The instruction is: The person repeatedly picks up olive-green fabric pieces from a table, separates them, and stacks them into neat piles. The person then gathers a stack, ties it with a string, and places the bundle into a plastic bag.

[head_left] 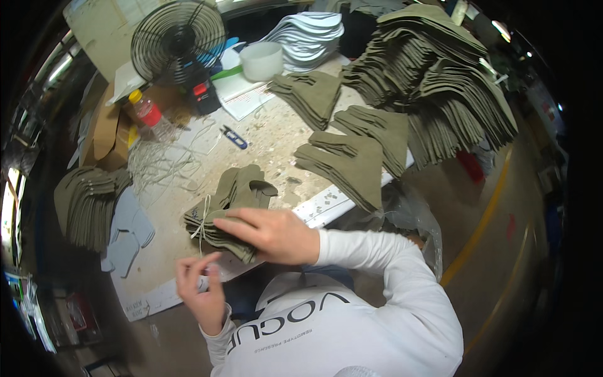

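Observation:
A bundle of olive-green glove-shaped fabric pieces (pixel 233 188) lies at the table's near edge, tied round its narrow end with white string (pixel 202 227). Across the top of this bundle rests my right hand (pixel 276 234), gripping it with the fingers laid over the layers. Just below and left of it, off the table edge, is my left hand (pixel 202 286) with its fingers curled. A tail of the string runs down from the knot to those fingers, and they close on it, though the pinch itself is small and partly blurred.
Stacks of green glove pieces (pixel 342 166) lie to the right, below a tall pile (pixel 433 81). Another stack (pixel 91 204) stands left beside grey-white cut pieces (pixel 129 239). Loose string (pixel 160 164), blue thread snips (pixel 234 137), a bottle (pixel 149 115), a fan (pixel 179 41) and a white bowl (pixel 262 61) lie farther back.

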{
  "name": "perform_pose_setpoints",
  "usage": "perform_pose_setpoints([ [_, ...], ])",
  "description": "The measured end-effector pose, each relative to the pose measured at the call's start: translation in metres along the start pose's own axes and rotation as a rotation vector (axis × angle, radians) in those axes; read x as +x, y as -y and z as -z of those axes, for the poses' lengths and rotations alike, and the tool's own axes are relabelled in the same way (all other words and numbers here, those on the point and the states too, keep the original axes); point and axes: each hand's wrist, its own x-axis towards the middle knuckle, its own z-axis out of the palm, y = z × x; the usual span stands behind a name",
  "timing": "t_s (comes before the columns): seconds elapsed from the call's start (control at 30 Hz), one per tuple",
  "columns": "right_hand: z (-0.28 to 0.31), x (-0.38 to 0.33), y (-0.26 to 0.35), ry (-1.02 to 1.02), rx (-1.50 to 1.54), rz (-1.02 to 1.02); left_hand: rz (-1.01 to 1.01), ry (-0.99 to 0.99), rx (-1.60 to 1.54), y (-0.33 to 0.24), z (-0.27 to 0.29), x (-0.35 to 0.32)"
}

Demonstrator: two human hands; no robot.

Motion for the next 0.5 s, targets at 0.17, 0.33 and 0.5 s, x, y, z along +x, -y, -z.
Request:
perform_pose_setpoints([
  [0.17,0.093,0.012,-0.011,-0.071,0.06,-0.011,-0.041,-0.208,-0.196,0.019,-0.014,0.027],
  [0.33,0.194,-0.003,0.018,-0.227,0.032,-0.152,-0.1,-0.076,-0.203,0.034,-0.057,0.026],
  [0.5,0.3,-0.015,0.019,-0.535,0.042,-0.369,-0.081,0.115,-0.235,0.031,-0.094,0.022],
])
